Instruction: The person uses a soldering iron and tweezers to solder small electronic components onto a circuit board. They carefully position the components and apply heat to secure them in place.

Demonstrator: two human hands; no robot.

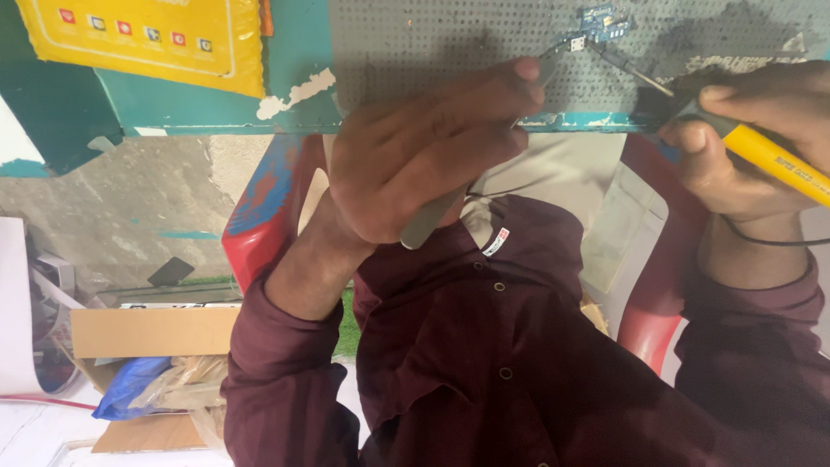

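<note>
grey perforated mat (450,35) w/ small blue circuit board (603,21) on it.

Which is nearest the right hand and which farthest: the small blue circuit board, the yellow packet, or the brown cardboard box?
From the right hand:
1. Small blue circuit board, just up-left on the perforated mat.
2. Yellow packet, far top left.
3. Brown cardboard box, lower left, farthest.

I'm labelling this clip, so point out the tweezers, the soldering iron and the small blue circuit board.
tweezers (430,220): head view, grey handle end below left hand.
soldering iron (774,158): head view, yellow handle.
small blue circuit board (603,21): head view, board's middle.
</note>
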